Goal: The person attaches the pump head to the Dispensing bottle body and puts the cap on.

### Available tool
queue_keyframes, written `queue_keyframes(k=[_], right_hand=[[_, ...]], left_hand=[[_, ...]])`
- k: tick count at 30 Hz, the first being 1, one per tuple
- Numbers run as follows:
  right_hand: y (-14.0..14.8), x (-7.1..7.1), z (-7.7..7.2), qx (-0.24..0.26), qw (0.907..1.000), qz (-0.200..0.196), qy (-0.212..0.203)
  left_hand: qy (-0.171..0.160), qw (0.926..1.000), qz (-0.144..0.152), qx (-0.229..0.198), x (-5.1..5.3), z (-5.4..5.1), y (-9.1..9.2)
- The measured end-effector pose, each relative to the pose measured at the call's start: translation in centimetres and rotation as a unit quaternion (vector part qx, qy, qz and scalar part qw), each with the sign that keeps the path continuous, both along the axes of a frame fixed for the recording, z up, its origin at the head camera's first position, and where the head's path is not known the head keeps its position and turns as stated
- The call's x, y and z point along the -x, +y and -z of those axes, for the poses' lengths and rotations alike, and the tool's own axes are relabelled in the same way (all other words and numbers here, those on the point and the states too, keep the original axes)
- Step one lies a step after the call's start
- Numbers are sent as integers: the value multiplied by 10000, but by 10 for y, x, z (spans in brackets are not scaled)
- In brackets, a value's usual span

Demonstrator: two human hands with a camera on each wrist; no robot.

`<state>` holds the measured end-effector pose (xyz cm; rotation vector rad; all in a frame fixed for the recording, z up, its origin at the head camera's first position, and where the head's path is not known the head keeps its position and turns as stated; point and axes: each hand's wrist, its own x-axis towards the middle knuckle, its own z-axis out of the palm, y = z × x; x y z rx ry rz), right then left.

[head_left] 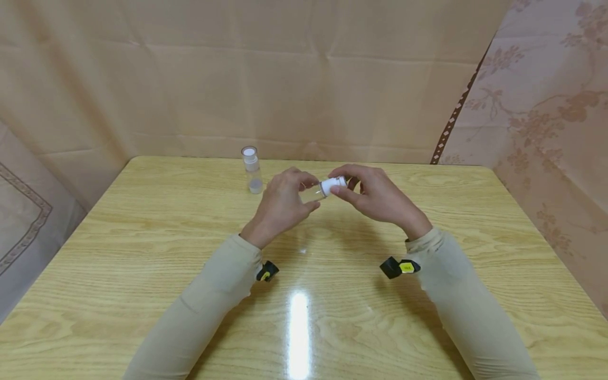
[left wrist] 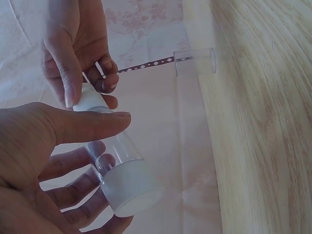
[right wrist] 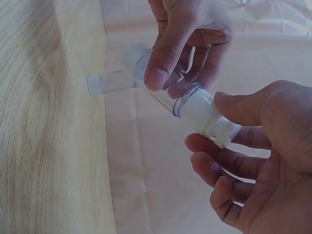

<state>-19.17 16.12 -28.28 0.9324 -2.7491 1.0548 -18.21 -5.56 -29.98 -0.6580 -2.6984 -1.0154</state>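
A clear pump bottle (left wrist: 117, 146) with a white base is held tilted above the table between both hands. My left hand (head_left: 284, 200) grips its transparent body, thumb on one side and fingers on the other. The thumb and fingers of my right hand (head_left: 375, 192) pinch the white pump top (right wrist: 200, 111) at the other end. Farther back on the left, a second clear bottle (head_left: 253, 174) with a white top stands upright. A clear cap (left wrist: 195, 62) stands on the table in the left wrist view; I cannot make it out clearly from the head.
The wood-grain table (head_left: 142, 253) has its far edge against a beige curtain (head_left: 285, 95). A flowered curtain (head_left: 551, 116) hangs on the right. Small black wrist devices (head_left: 400, 267) sit at the sleeve cuffs. A bright light reflection (head_left: 298, 332) lies on the near tabletop.
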Motion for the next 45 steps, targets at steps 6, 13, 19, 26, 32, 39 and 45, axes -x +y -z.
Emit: queue_keyframes(k=[6,13,19,26,32,39,45], right_hand=[[-2,0,0,-65,9998,162,-72],[-2,-1,0,-85,9996,242,-134],[-1,0,-1,-77,9994,308,-164],[0,1,-2,25,9995,300,-106],[2,0,-3,193,9996,219,-10],[3,-1,-2,330,9994,-4,126],[3,0,-1,279,9992,-104,277]], left_hand=[[160,9999,-45,47,0,0,0],[198,9998,-41,82,0,0,0],[164,9998,-54,74,0,-1,0],[74,10000,-34,-19,1,0,-1],[-76,10000,9,-50,1,-1,-1],[-424,9990,95,-139,3,-1,-2],[-720,9972,152,-155,4,0,-2]])
